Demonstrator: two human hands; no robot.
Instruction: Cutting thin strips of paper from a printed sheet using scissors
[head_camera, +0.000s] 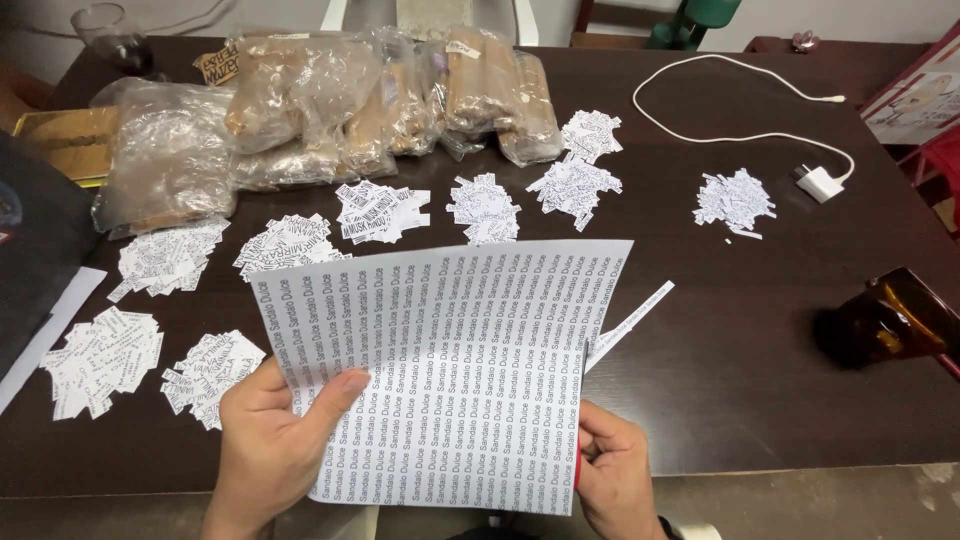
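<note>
Both hands are holding a printed sheet (450, 380) just above the near edge of the dark tabletop (740, 400). The left hand (275, 445) is pinching the sheet's left side, thumb lying across the printed face and fingers curled behind. The right hand (612, 470) is gripping the lower right corner, fingers closed on the paper along with what looks like a red handle, though too little of it is showing to tell what it is. A narrow cut strip (632, 322) is hanging off the sheet's right edge, so the step in hand appears to be slicing the sheet into strips, column by column. The next cut would call for keeping the sheet taut and following the line between two printed columns.

Beyond the sheet, small piles of cut paper labels (375, 210) are lying spread across the tabletop, with more at the left (100, 355) and one apart at the right (735, 200). Clear plastic bags (300, 100) of brownish goods are sitting along the far side. A white charger with its cable (820, 183) is lying at the far right, and a brown bottle (890, 320) is lying on its side near the right edge. The nearest piles are crowding the space under the sheet's left half.
</note>
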